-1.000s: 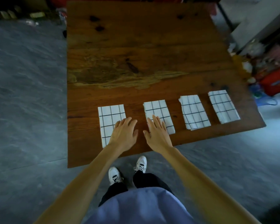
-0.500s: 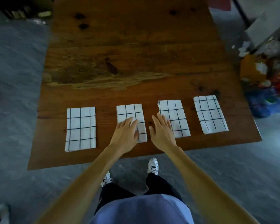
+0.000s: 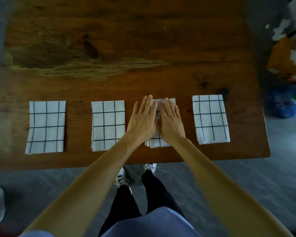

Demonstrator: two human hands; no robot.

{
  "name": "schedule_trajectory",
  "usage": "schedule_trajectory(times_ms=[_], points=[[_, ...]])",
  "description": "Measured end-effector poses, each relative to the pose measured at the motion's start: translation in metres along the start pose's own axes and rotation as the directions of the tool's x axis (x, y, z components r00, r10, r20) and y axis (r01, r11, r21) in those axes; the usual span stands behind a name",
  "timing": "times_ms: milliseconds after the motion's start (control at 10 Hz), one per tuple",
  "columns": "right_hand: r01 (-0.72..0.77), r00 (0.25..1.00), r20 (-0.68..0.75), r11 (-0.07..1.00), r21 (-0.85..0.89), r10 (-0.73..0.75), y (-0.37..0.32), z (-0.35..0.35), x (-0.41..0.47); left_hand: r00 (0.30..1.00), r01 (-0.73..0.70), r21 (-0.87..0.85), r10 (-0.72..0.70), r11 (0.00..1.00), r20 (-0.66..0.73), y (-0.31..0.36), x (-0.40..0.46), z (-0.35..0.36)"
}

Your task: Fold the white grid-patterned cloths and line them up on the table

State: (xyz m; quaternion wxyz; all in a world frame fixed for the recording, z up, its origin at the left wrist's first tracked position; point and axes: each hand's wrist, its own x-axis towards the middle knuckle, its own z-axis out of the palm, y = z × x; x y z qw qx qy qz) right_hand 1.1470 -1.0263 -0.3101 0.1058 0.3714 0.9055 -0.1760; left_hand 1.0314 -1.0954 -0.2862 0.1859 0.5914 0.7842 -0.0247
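both hands are lying flat, palms down, fingers stretched out, side by side on the third cloth from the left. the left hand is covering its left part and reaching past its left edge; the right hand is covering its right part. neither is gripping anything. four folded cloths are sitting in a row along the near edge of the worktop, each apart from the next: the first cloth, second cloth, the pressed one, and the fourth cloth at the right end.
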Motion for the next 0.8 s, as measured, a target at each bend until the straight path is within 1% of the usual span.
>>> schedule_trajectory(times_ms=[100, 300, 500, 700, 800], points=[[-0.016, 1.000, -0.009, 0.999, -0.030, 0.015, 0.002, 0.010, 0.000, 0.998, 0.031, 0.054, -0.033, 0.998, 0.046, -0.001, 0.006, 0.014], [-0.053, 0.998, -0.029, 0.998, -0.016, 0.053, 0.007, 0.017, 0.003, 0.999, 0.039, 0.070, -0.041, 0.997, 0.026, -0.003, 0.010, 0.029], [-0.045, 0.997, -0.071, 0.999, -0.015, 0.044, 0.008, 0.018, 0.003, 0.999, 0.034, 0.094, -0.032, 0.995, -0.021, -0.008, 0.009, 0.034], [-0.042, 0.998, -0.050, 0.999, -0.018, 0.041, 0.010, 0.017, 0.003, 0.998, 0.017, 0.142, -0.026, 0.990, 0.058, -0.008, 0.012, 0.025], [-0.008, 1.000, -0.005, 1.000, 0.007, 0.008, 0.014, 0.013, -0.002, 0.995, 0.035, 0.054, -0.040, 0.998, 0.088, -0.004, 0.005, 0.017]])
